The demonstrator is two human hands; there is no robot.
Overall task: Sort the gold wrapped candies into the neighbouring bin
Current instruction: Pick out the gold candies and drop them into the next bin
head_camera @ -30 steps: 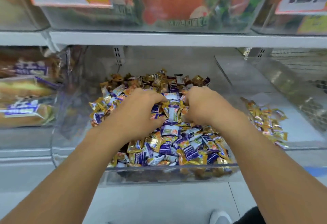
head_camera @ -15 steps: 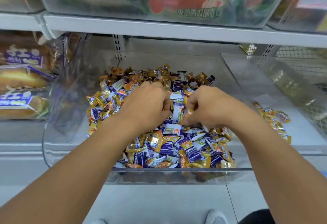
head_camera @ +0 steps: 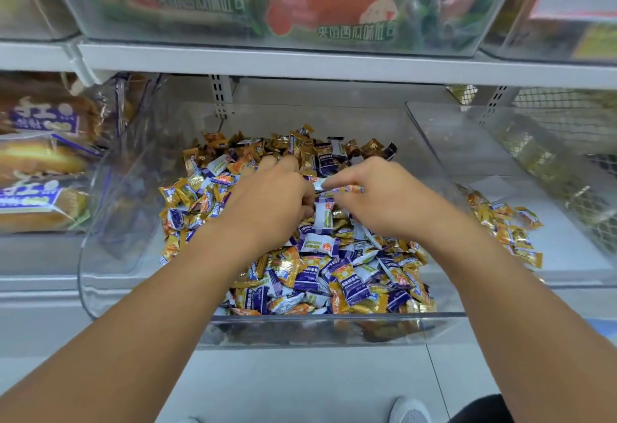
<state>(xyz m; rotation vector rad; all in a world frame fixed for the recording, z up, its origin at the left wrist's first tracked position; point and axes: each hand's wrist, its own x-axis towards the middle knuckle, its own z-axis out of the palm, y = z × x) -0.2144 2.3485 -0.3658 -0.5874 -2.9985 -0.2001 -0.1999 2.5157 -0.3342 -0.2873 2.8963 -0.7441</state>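
- Both hands dig into the mixed heap with fingers curled down among the wrappers: the left hand (head_camera: 267, 195) grips into the candies, though which pieces it holds cannot be told; the right hand (head_camera: 377, 195) pinches a pale wrapper between thumb and fingers.
- Left of the centre bin (head_camera: 334, 326), a clear bin holds bagged bread loaves (head_camera: 40, 185).
- Inside the centre bin lies a deep heap of gold wrapped candies (head_camera: 283, 267) mixed with purple-and-white candies (head_camera: 315, 244).
- Right of the centre bin, the neighbouring bin (head_camera: 567, 275) holds only a small pile of sorted gold candies (head_camera: 507, 229) near its left wall.
- Judging by these piles, sorting looks early: many gold pieces remain in the heap.
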